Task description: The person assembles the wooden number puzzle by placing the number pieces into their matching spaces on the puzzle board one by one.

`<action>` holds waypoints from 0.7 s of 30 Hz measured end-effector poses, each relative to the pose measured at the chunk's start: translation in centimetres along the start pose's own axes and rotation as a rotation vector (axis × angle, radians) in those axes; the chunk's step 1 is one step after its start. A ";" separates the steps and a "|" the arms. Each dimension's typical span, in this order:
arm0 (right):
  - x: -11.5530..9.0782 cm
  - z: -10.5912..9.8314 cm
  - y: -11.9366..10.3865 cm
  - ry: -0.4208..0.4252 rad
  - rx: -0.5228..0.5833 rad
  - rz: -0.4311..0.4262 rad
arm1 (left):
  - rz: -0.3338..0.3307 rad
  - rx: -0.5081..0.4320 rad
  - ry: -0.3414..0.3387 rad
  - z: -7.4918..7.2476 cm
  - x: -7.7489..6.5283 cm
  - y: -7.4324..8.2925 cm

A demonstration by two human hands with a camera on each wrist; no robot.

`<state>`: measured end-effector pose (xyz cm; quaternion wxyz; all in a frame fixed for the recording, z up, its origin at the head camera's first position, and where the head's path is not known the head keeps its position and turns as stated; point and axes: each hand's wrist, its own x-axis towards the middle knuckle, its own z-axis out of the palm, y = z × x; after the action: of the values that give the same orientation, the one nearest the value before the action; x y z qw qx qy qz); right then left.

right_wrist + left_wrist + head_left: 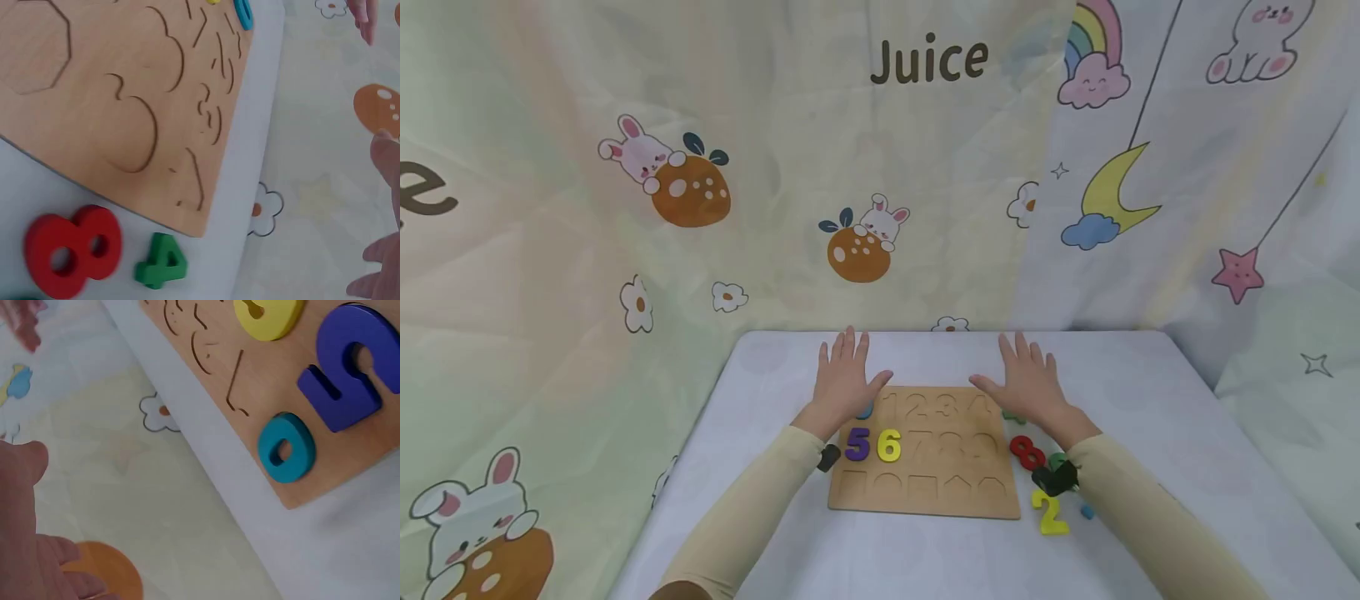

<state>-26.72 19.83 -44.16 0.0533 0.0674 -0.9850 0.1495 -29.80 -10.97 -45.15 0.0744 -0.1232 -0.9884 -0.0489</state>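
Observation:
A wooden number puzzle board (pixel 925 492) lies on the table, with the purple 5 (pixel 857 444) and yellow 6 (pixel 889 446) in its recesses. The blue 0 (pixel 287 447) sits in the corner recess, partly hidden by an arm in the head view. My left hand (pixel 844 379) spreads its fingers above the board's far left corner, holding nothing. On the other side, my right hand (pixel 1024 379) has its fingers spread above the far right corner, also holding nothing. Outlines for 1, 2, 3, 4 and others show bare wood.
Right of the board lie a red 8 (pixel 1027 452), a green 4 (pixel 161 261), a yellow 2 (pixel 1049 512) and a small blue piece (pixel 1087 512). Another green piece (pixel 1057 460) is partly covered by the right wrist's black camera (pixel 1056 478). A printed curtain hangs behind the white table (pixel 760 533).

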 end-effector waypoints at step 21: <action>-6.6 6.9 4.5 -0.126 0.179 0.022 | -0.196 -0.336 -0.186 7.9 -6.1 -5.9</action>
<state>-21.47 22.83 -52.83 -0.0166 0.0705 -0.9698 0.2329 -26.54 -17.21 -54.34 -0.0437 -0.0410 -0.9762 -0.2086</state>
